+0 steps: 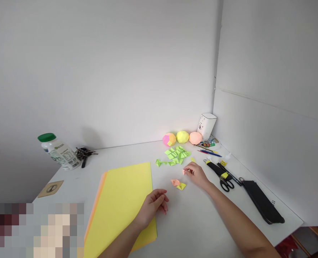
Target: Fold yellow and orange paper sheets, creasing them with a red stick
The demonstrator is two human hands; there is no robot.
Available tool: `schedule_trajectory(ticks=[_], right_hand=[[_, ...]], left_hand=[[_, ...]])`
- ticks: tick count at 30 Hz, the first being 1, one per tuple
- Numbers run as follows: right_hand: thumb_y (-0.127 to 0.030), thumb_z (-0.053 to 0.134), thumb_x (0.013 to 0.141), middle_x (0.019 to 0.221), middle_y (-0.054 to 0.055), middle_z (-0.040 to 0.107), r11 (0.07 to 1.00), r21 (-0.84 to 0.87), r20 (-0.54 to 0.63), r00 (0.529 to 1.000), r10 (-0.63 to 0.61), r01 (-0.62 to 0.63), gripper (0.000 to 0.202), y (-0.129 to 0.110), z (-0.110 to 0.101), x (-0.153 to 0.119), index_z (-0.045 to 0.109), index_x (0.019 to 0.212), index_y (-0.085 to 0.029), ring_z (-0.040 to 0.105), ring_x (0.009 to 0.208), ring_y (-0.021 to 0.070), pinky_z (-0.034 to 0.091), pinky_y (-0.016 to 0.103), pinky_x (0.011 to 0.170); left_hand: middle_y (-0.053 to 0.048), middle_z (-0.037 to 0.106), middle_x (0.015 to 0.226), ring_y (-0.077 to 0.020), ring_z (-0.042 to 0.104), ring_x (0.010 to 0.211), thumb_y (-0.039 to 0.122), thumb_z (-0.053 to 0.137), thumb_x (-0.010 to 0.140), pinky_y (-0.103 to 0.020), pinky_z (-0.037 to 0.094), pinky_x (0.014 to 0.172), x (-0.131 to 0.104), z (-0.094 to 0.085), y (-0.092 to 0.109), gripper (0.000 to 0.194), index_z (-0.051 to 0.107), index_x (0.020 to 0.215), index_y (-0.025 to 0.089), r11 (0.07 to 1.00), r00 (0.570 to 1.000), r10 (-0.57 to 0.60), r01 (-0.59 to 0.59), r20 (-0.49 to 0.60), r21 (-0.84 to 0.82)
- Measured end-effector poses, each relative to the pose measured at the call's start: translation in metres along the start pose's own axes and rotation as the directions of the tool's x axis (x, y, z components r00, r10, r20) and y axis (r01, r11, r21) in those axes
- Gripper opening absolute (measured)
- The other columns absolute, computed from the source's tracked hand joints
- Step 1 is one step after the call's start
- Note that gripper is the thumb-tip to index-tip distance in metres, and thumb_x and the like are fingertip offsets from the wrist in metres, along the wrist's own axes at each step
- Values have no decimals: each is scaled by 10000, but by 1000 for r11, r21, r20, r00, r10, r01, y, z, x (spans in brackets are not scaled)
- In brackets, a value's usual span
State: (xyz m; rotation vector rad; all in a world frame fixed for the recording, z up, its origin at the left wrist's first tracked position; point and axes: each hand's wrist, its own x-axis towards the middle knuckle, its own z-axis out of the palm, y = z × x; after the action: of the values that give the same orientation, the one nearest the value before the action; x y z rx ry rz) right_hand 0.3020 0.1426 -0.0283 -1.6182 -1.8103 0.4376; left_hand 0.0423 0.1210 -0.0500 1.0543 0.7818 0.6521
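Between the thumb and fingers of my right hand (196,174) is a small pink folded paper piece (184,172), mostly covered by the fingertips. Just below it on the table lie a salmon folded paper unit (175,182) and a yellow folded paper unit (181,186), touching each other. My left hand (155,205) hovers by the right edge of a stack of coloured paper sheets (123,193), yellow on top. Its fingers are loosely bent and apart, with nothing visible in them. Several green folded paper units (178,154) are heaped beyond my right hand.
Three faceted paper balls, multicoloured (169,139), yellow (182,137) and salmon (195,138), stand by the wall near a white container (207,127). To the right are scissors (226,182), pens (209,153) and a black case (262,201). A green-capped bottle (60,152) and keys (85,154) sit left.
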Motion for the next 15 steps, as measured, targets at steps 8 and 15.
schedule_trajectory(ticks=[8,15], right_hand=[[-248,821,629,901,17,634,971,-202,292,954,-61,124,275,-23,11,-24,656,845,-205,595,721,162,410,243,620],[-127,633,761,801,-4,601,956,-235,335,938,-88,174,97,-23,14,-30,624,696,-199,579,743,126,410,213,654]], left_hand=[[-13,608,786,-122,583,568,553,676,700,-287,489,541,0,1,0,473,560,951,169,1000,1000,3,-3,0,-1],[-10,606,773,-117,571,555,530,676,703,-279,489,535,-1,4,-4,415,587,895,173,996,999,34,-33,-15,81]])
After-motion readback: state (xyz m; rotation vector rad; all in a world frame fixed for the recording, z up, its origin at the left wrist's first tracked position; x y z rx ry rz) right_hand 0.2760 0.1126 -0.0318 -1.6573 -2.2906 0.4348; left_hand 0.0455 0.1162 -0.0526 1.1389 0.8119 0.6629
